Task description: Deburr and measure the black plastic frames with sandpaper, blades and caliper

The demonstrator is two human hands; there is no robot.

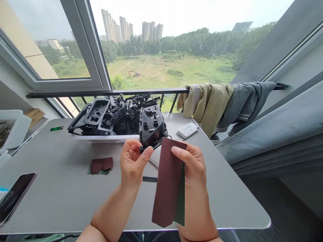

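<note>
Through a wide window frame, a grassy field and distant tower blocks lie beyond a black railing, with a khaki jacket and a gray jacket draped over it at the right. A gray curtain runs down the right side. Below spreads a gray table, and on its far edge a white tray carries a heap of black molded plastic parts.

Both forearms reach up from the near table edge, with the hands raised side by side above the tabletop. The left hand curls its fingers behind a black plastic housing, with the thumb pressed on its lower corner, gripping it upright just in front of the heap. The right hand pinches a long strip of reddish-brown sandpaper, its thumb lying across the front, and a green layer shows behind.

On the table lie a phone, a white remote-like device, sandpaper scraps, a small black ruler-like strip, and a green lighter-like stick.
</note>
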